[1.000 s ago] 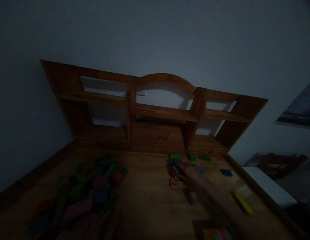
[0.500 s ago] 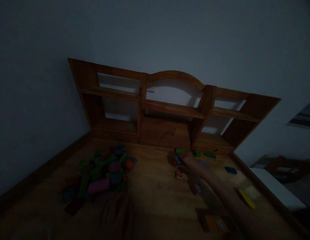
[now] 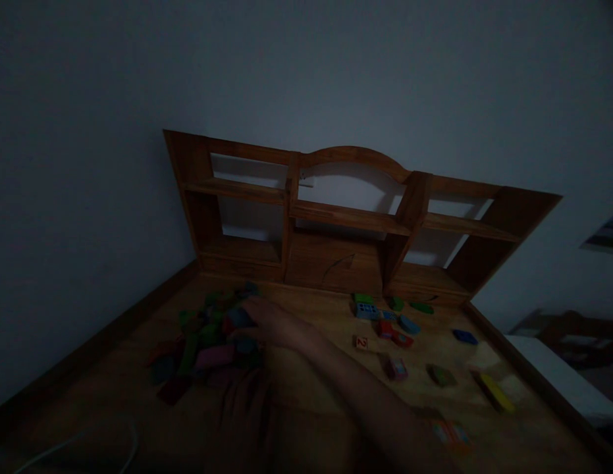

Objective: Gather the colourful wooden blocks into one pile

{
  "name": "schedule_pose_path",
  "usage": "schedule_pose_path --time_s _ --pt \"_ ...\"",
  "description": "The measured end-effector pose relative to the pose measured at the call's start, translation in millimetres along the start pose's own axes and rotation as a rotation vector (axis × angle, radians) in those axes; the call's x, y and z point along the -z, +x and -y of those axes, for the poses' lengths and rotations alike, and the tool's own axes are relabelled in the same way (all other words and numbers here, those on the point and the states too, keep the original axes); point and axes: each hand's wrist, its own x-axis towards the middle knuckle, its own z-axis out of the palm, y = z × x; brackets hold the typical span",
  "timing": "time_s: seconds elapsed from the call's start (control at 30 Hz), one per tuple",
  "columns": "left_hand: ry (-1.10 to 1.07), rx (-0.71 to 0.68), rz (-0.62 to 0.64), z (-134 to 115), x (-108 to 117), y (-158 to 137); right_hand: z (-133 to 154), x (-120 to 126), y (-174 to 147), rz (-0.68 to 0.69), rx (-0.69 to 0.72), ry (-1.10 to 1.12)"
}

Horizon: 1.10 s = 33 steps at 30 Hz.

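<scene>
My right hand (image 3: 271, 321) reaches across the table to the pile of coloured toy blocks (image 3: 207, 336) on the left. Its fingers and thumb are closed about a dark blue block (image 3: 239, 318) at the pile's right side; dimness blurs the fingertips. At the near edge of the pile lies my left hand (image 3: 244, 411), palm down, fingers apart, holding nothing I can see. A pink block (image 3: 214, 357) is just beyond it, and a dark red block (image 3: 174, 390) lies to its left.
Loose blocks lie on the right: a number 2 block (image 3: 361, 343), red blocks (image 3: 385, 328), a blue window block (image 3: 367, 311), a yellow piece (image 3: 497, 393) and an orange block (image 3: 452, 434). A wooden shelf (image 3: 336, 214) stands at the back. A white cord (image 3: 133, 438) shows at lower left.
My right hand has moved left from the loose blocks on the right to the pile. Red and blue blocks it covered now lie uncovered there. My left hand stays by the pile.
</scene>
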Motion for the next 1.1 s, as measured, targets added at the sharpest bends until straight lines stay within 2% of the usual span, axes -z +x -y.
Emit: schedule_pose_path --time_s 0.1,0.2,0.3,0.4,0.6,0.8,0.93,1.1 --pt "0.002 0.0 -0.003 -1.0 0.7 -0.5 18.5 -11.9 14.3 0.059 0.016 -0.183" --pt "0.041 -0.024 -0.021 -1.0 1.6 -2.0 28.8 -18.2 21.0 0.054 0.077 -0.326" --pt "0.101 -0.076 -0.016 -0.2 1.6 -3.3 31.8 -23.1 22.8 0.046 0.116 -0.37" --pt "0.121 -0.089 0.005 -0.5 3.2 -2.2 30.6 -27.0 21.5 0.073 0.081 -0.381" --pt "0.064 -0.058 0.025 -0.7 4.8 -0.4 17.5 -28.7 21.8 0.098 0.056 -0.253" --pt "0.026 -0.062 0.006 0.8 2.3 -1.6 -13.4 -12.7 34.1 -0.021 -0.053 0.001" --pt "0.021 -0.035 0.014 1.0 1.5 -1.2 -32.0 -7.0 41.6 -0.033 -0.173 -0.007" --pt "0.018 -0.023 0.019 5.5 -4.7 -4.9 -44.2 -15.8 44.5 -0.045 -0.23 -0.011"
